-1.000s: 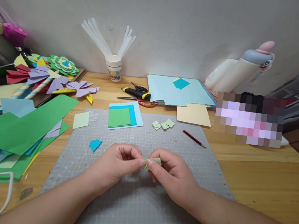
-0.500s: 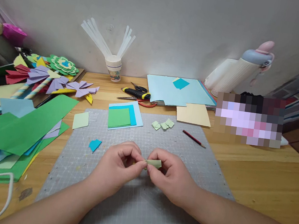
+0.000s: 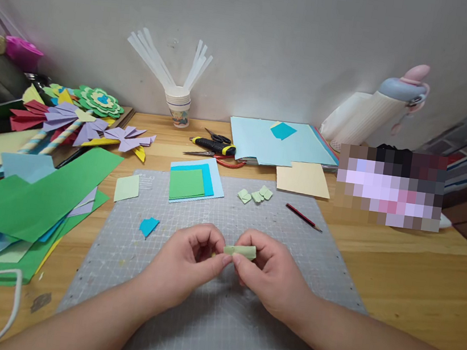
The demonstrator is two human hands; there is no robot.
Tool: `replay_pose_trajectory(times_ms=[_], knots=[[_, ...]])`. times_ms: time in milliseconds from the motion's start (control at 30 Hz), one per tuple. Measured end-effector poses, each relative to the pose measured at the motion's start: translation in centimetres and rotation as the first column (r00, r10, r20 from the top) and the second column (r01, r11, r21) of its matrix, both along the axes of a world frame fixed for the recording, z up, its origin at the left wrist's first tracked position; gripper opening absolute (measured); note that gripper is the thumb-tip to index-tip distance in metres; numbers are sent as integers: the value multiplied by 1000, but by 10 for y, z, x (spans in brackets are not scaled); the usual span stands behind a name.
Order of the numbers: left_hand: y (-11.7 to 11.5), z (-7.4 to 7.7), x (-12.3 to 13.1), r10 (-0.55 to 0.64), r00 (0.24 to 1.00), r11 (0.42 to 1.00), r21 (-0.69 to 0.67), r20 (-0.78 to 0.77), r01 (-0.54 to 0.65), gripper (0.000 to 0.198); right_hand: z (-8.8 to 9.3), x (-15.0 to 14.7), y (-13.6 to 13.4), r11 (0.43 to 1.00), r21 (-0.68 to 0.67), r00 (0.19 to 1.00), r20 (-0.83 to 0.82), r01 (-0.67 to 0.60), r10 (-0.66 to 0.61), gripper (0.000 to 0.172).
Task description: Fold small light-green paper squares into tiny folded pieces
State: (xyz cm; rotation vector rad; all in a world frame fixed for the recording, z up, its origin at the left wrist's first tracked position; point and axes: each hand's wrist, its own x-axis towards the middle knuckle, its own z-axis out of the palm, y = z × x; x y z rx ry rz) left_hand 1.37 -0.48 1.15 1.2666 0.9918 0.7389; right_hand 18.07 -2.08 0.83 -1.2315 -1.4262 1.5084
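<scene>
A small folded piece of pale green paper (image 3: 241, 251) is pinched between my two hands above the grey cutting mat (image 3: 121, 309). My left hand (image 3: 194, 256) grips its left end, thumb and fingertips together. My right hand (image 3: 266, 268) has its thumb at the lower edge, with fingers partly hidden behind the paper. Beyond the hands lie small folded pale green pieces (image 3: 261, 195) and a stack of square sheets topped with green paper (image 3: 188, 184). A blue paper scrap (image 3: 149, 226) lies left of my left hand, and a pale green square (image 3: 127, 188) sits at the mat's edge.
A pencil (image 3: 303, 217) lies on the mat's right side. Scissors (image 3: 218, 136) and a yellow-black cutter (image 3: 213, 146) are behind the mat. A paper cup (image 3: 177, 107) holds white strips. Green sheets (image 3: 47, 196) and paper flowers (image 3: 101, 101) crowd the left; a bottle (image 3: 368, 115) stands back right.
The folded paper has turned slightly, showing more of its long face between my hands. My fingertips have shifted a little along it; both hands keep hold.
</scene>
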Motion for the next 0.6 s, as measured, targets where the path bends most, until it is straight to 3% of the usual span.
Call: replay_pose_trajectory(times_ms=[600], knots=[[1, 8, -4, -40, 989, 988, 144, -140, 60, 20, 4, 1, 3, 997, -54, 998, 5, -57, 57, 17]])
